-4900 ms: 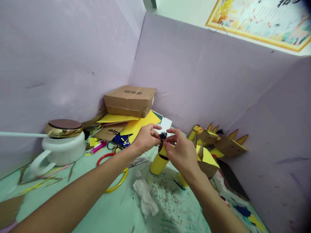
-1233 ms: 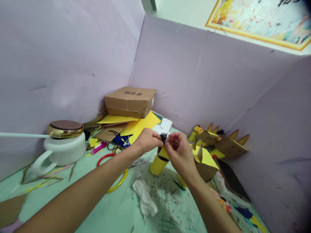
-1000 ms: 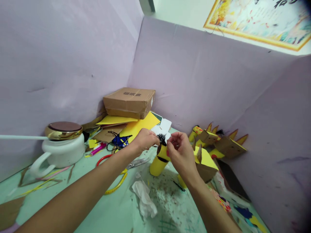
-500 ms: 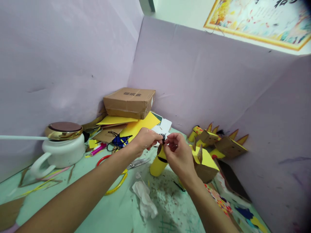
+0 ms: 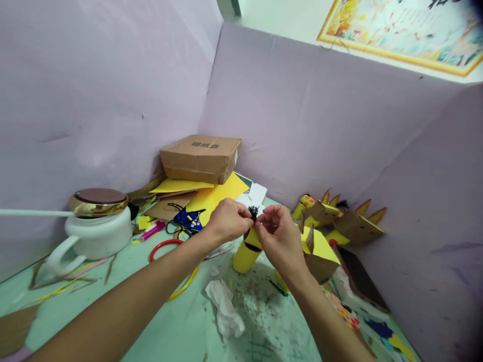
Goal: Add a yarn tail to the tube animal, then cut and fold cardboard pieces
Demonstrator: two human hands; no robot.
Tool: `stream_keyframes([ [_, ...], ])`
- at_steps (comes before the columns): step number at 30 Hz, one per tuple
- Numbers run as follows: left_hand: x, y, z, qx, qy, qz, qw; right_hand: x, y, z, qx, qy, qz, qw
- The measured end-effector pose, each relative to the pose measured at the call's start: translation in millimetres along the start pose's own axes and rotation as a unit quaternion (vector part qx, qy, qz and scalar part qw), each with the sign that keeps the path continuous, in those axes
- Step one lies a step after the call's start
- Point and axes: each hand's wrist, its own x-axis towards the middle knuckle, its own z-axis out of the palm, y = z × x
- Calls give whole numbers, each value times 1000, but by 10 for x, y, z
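Observation:
A small tuft of black yarn [image 5: 253,212] is pinched between the fingertips of my left hand [image 5: 230,219] and my right hand [image 5: 278,236]. Both hands are closed on it, meeting in the middle of the view. Directly below stands a yellow paper tube [image 5: 244,257] with a dark band near its top; my right fingers partly cover its upper end. Whether the tuft touches the tube I cannot tell. Under my left forearm lie scissors with red and yellow handles [image 5: 166,243], partly hidden.
Crumpled white tissue [image 5: 225,309] lies in front of the tube. At left is a white mug with a gold lid [image 5: 100,234]. A cardboard box [image 5: 199,158] rests on yellow paper at the back. To the right stand yellow-topped cardboard animal shapes [image 5: 320,251].
My left hand has shifted slightly, and the black tuft now shows more fully spread above the fingertips. The scissors' blades are more covered by my left arm.

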Motion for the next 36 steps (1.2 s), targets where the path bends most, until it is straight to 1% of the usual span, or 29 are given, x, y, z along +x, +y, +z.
stream_keyframes([
  [4,7,-8,4,6,0,1,1000,-11,-47,2,-41,6,-3,999],
  [8,32,-7,-13,-8,1,-19,1000,-14,-58,-6,-63,26,-1,998],
  [10,43,1,-29,-20,-6,-32,999,-11,-38,-12,-57,32,3,998],
  [14,48,31,-66,-38,-20,-46,998,-10,2,-14,-18,20,6,1000],
  [18,44,51,-81,-38,-20,-39,998,-21,-9,-3,-14,9,5,1000],
  [23,37,31,-36,-18,-11,-21,1000,-29,-33,2,-1,-17,6,1000],
  [25,41,22,-45,-9,-10,-18,1000,-32,-34,-5,2,-13,10,1000],
  [27,54,22,-101,0,-8,-19,1000,-39,-32,-13,5,5,15,1000],
  [29,78,28,-190,10,6,-24,1000,-51,-30,-19,12,19,16,1000],
  [31,105,32,-267,23,45,-26,998,-65,-28,-21,24,20,10,999],
  [33,123,31,-281,27,83,-19,996,-75,-24,-19,32,20,8,999],
  [34,124,29,-259,23,88,-11,996,-78,-22,-19,33,21,8,999],
  [35,120,25,-218,13,78,1,997,-79,-20,-18,33,24,9,999],
  [36,112,21,-165,-1,57,14,998,-78,-20,-19,33,25,9,999],
])
